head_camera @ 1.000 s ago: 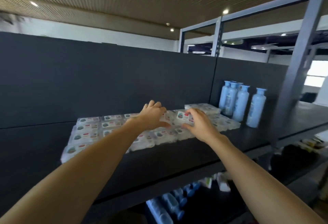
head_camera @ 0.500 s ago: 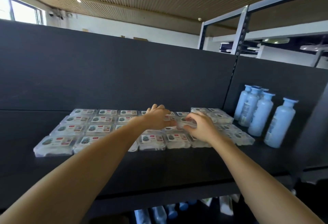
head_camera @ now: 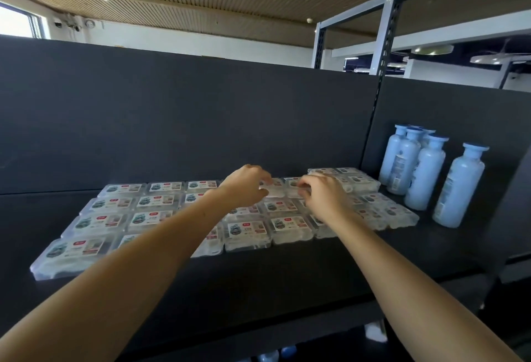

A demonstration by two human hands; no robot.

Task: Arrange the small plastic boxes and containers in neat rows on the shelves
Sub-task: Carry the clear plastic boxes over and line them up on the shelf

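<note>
— Boxes (head_camera: 161, 203) lie flat in rows on the shelf (head_camera: 287, 275), labels up. Why flat?

— Likely so each label reads from the front and the edges can butt together. The rows beyond the left forearm look square; those past the right wrist sit looser and skewed.

— And the hands?

— Both reach to the far rows. The left hand (head_camera: 244, 186) has fingers curled over one box (head_camera: 271, 191), pinching its near end; the right hand (head_camera: 324, 198) curls at the other end, just beside the left fingertips, seemingly gripping the same box, though blur hides the contact.

— Why two hands on one box?

— Probably to steer it straight into the gap beneath the fingers, level with its neighbours.

— The bottles (head_camera: 425, 172)?

— Upright, well to the right of the right hand, clear of the boxes.
</note>
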